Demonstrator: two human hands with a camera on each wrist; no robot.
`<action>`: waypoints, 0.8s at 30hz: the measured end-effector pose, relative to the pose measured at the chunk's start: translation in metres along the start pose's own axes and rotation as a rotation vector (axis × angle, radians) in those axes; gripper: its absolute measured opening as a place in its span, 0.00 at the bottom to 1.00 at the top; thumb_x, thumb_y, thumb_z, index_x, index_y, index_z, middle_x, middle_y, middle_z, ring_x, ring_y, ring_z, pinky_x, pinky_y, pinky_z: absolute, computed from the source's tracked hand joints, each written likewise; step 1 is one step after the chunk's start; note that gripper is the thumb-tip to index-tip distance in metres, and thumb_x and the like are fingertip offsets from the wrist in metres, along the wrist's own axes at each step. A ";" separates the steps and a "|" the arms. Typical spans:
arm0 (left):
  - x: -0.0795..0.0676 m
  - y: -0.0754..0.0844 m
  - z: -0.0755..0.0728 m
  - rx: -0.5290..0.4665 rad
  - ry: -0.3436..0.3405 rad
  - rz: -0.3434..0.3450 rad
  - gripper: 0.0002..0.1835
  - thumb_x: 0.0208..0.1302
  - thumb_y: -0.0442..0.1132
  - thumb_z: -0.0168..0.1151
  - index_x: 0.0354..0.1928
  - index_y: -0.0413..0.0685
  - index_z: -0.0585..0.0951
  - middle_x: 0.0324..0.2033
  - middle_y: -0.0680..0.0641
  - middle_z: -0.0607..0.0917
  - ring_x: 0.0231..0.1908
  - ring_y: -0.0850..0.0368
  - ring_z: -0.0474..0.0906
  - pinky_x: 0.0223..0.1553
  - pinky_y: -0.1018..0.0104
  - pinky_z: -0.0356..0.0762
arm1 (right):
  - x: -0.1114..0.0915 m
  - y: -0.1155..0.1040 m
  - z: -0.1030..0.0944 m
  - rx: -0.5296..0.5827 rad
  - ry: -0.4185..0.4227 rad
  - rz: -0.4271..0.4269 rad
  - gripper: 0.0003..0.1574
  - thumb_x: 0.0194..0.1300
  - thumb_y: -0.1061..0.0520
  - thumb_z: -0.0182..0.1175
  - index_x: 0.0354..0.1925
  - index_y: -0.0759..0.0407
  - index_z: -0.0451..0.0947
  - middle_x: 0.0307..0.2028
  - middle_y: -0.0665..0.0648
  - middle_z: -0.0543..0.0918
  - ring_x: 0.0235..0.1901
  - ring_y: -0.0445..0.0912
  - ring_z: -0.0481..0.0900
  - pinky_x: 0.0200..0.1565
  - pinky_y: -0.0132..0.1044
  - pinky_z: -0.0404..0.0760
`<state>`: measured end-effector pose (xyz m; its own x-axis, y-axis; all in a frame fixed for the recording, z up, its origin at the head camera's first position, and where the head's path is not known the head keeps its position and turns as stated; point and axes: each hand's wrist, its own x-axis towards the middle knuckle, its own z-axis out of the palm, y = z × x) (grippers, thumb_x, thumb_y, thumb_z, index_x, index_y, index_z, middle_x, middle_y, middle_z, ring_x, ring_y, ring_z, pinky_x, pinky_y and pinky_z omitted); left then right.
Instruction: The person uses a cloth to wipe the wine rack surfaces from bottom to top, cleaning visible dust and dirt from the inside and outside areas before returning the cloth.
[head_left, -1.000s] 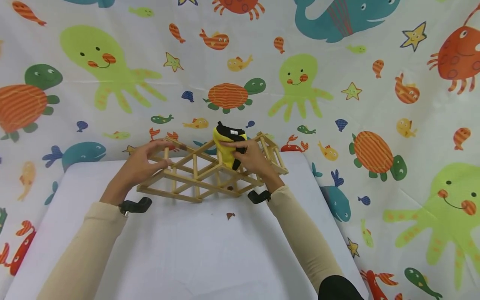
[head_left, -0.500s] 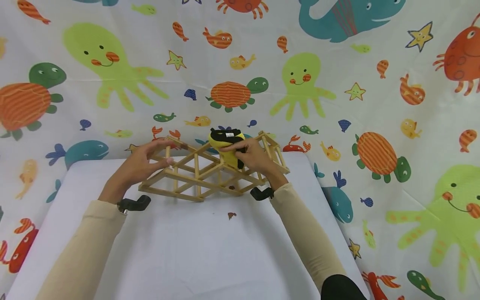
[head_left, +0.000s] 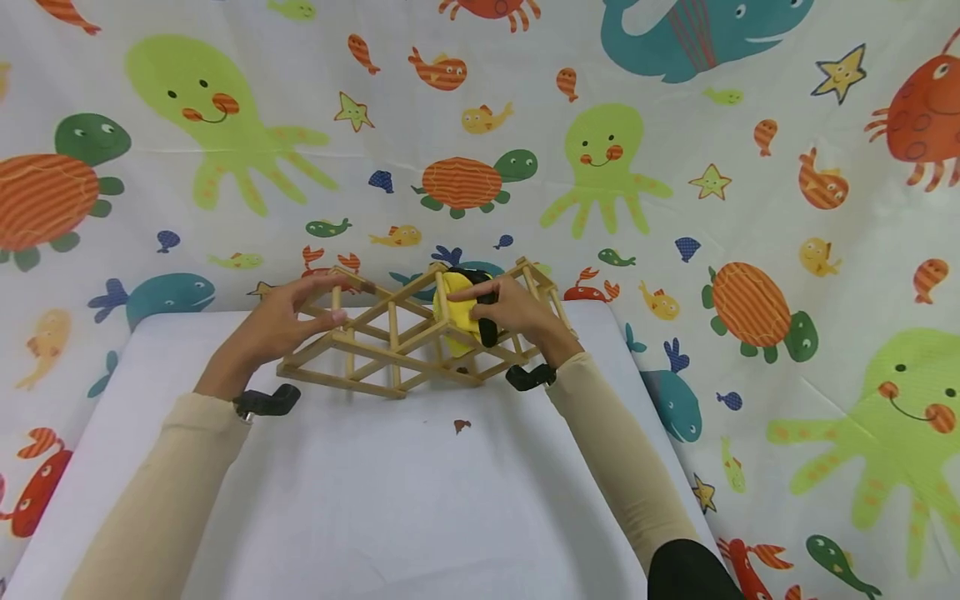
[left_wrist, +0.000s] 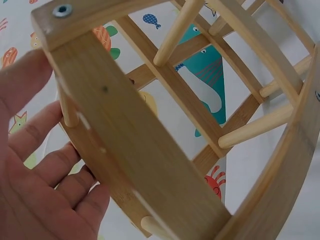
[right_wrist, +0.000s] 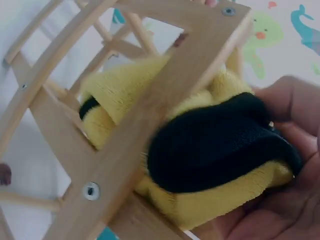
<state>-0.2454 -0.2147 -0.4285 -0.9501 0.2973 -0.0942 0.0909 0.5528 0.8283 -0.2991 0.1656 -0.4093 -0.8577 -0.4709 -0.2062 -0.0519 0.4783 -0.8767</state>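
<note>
Gripped by the right hand, with thumb and fingers bent firmly around one edge: namely, as a yellow-and-black fleecy bundle. Lies partly inside the wooden rack, behind a diagonal slat that crosses its yellow pile. Turns a rounded black patch towards the right wrist view and bulges out yellow beyond the slat, with a narrow dark band near that far end.

Built, as a rack, from flat slats and round dowels in an open zigzag lattice, fastened with metal screws. Stands near the back of the white counter. Steadied at the left end by the left hand, spread across that end with thumb on the near rail and fingers over the far one.

Strapped above both hands with black wrist cameras, below beige sleeves. Dotted, in front of the rack, with a small brown scrap. Backed by a white curtain printed with octopuses, turtles, whales, crabs and fish.
</note>
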 end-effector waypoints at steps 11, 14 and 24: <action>-0.002 -0.001 -0.003 0.013 -0.014 -0.025 0.40 0.71 0.59 0.69 0.80 0.63 0.67 0.83 0.44 0.60 0.82 0.30 0.53 0.72 0.16 0.54 | 0.016 -0.001 0.019 0.050 0.084 0.123 0.22 0.72 0.64 0.61 0.57 0.48 0.90 0.73 0.56 0.76 0.59 0.47 0.78 0.50 0.34 0.81; -0.005 -0.003 -0.007 0.004 -0.010 -0.028 0.39 0.72 0.57 0.69 0.80 0.62 0.67 0.84 0.44 0.60 0.82 0.30 0.52 0.72 0.17 0.54 | 0.027 -0.004 0.028 0.010 0.084 0.166 0.20 0.73 0.63 0.62 0.58 0.49 0.89 0.74 0.57 0.75 0.59 0.44 0.76 0.52 0.34 0.77; -0.003 0.001 -0.006 0.000 -0.010 -0.005 0.38 0.72 0.57 0.69 0.79 0.61 0.69 0.83 0.44 0.62 0.82 0.30 0.52 0.72 0.16 0.53 | 0.034 -0.009 0.026 -0.288 0.128 0.106 0.17 0.75 0.60 0.60 0.55 0.53 0.90 0.60 0.59 0.86 0.36 0.42 0.77 0.34 0.31 0.74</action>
<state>-0.2447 -0.2199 -0.4240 -0.9474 0.3028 -0.1037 0.0864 0.5538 0.8281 -0.3143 0.1263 -0.4198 -0.9223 -0.3194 -0.2173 -0.0859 0.7180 -0.6907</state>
